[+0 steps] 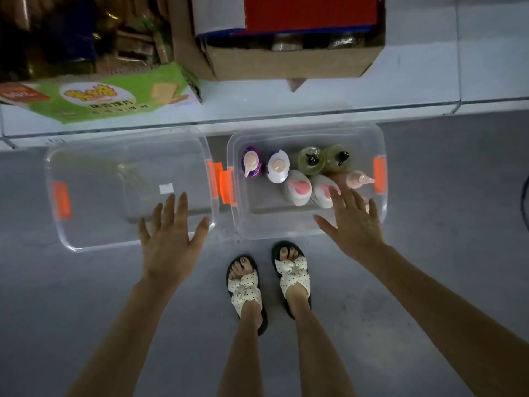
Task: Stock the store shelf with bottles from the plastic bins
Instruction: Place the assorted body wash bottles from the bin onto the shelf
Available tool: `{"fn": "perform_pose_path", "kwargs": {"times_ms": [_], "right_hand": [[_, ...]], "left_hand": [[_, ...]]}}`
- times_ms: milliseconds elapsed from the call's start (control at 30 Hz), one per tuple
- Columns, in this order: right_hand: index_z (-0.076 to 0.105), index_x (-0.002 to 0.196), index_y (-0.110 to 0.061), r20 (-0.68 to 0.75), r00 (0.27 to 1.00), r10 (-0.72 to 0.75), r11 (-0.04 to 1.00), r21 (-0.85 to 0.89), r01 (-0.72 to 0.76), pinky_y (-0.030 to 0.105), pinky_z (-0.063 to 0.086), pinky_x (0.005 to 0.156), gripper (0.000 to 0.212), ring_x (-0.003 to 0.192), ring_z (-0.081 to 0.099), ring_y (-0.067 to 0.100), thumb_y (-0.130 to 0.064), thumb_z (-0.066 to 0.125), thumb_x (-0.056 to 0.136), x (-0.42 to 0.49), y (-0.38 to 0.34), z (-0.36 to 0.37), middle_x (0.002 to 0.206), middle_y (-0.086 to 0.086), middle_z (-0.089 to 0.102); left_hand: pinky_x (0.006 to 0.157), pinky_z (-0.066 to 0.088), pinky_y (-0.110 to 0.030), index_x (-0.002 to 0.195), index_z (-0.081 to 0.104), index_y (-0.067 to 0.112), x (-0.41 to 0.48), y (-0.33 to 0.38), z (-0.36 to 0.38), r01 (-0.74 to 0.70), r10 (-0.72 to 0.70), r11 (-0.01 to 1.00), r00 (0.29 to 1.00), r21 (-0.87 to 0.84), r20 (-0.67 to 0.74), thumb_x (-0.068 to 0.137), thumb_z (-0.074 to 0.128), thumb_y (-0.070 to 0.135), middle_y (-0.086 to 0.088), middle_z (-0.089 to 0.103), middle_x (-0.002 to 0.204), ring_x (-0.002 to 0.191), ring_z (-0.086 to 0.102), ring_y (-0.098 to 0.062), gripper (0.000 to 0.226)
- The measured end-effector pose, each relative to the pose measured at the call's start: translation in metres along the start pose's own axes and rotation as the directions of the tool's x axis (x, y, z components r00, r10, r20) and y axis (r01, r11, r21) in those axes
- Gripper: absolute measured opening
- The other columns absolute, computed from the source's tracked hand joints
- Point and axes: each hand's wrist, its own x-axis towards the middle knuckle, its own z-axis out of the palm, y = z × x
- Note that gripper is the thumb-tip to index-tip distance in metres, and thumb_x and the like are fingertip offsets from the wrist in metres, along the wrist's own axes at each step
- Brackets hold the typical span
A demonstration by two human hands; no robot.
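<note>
- The right hand (355,224) covers one side of a white bottle (320,196) and part of a pink bottle (357,179) in the right bin (286,227).
- The cardboard box (286,64) is cut by the top edge, and its contents are too dark to tell.
- The print on the green carton (114,101) is blurred.
- A dark curved thing (525,202) is cut by the right edge.

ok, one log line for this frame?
left hand: open, over left bin near rim | right hand: open, over right bin, fingertips by white pump bottles | held: nothing
</note>
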Motion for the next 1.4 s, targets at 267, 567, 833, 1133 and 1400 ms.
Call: {"fn": "perform_pose_path", "kwargs": {"times_ms": [267,567,833,1133,1400], "right_hand": [[0.032,0.141,-0.005,0.044,0.998,0.041,0.851,0.522,-0.058,0.043,0.044,0.093,0.062,0.126,0.041,0.031,-0.03,0.059,0.091,0.068,-0.015,0.071,0.139,0.014,0.04],[0.04,0.135,-0.013,0.057,0.96,0.273,0.625,0.749,-0.222,0.037,0.047,0.088,0.051,0.114,0.052,0.03,-0.022,0.062,0.089,0.127,-0.031,0.107,0.128,0.011,0.052],[0.046,0.125,-0.007,-0.069,0.979,0.191,0.745,0.66,-0.099,0.029,0.038,0.073,0.035,0.102,0.056,0.028,-0.018,0.056,0.092,0.12,-0.014,0.111,0.112,0.014,0.061],[0.053,0.111,-0.01,-0.034,0.973,0.23,0.574,0.812,-0.107,0.032,0.043,0.075,0.027,0.091,0.054,0.021,-0.025,0.061,0.09,0.083,-0.015,0.099,0.101,0.005,0.058],[0.056,0.101,-0.018,-0.137,0.983,0.126,0.515,0.855,0.053,0.006,0.04,0.064,0.015,0.072,0.054,0.0,-0.02,0.064,0.089,0.048,-0.007,0.04,0.086,-0.007,0.057]], "left_hand": [[0.112,0.014,-0.055,0.149,0.022,0.014,0.016,-0.005,0.065,0.065,-0.064,0.995,0.998,-0.076,0.016,0.084,0.02,0.061,-0.013,0.027,0.153,0.14,0.024,-0.034,0.08],[0.114,0.013,-0.05,0.149,0.022,0.017,0.019,0.009,0.107,0.04,-0.048,0.975,0.998,-0.219,-0.029,0.084,0.015,0.063,-0.008,0.026,0.154,0.141,0.024,-0.029,0.08],[0.115,0.017,-0.05,0.148,0.025,0.013,0.023,0.015,0.112,0.046,-0.055,0.949,0.998,-0.311,-0.021,0.092,0.051,0.03,-0.009,0.029,0.153,0.14,0.026,-0.028,0.064],[0.112,0.022,-0.046,0.147,0.025,0.009,0.039,0.026,0.075,-0.018,-0.011,0.927,0.997,-0.374,-0.076,0.092,0.054,0.025,-0.012,0.029,0.152,0.139,0.028,-0.03,0.064],[0.109,0.014,-0.025,0.149,0.019,0.015,0.059,0.059,0.032,-0.23,0.261,0.801,0.965,-0.553,-0.022,0.088,0.05,0.053,-0.002,0.021,0.155,0.141,0.018,-0.012,0.078]]}}
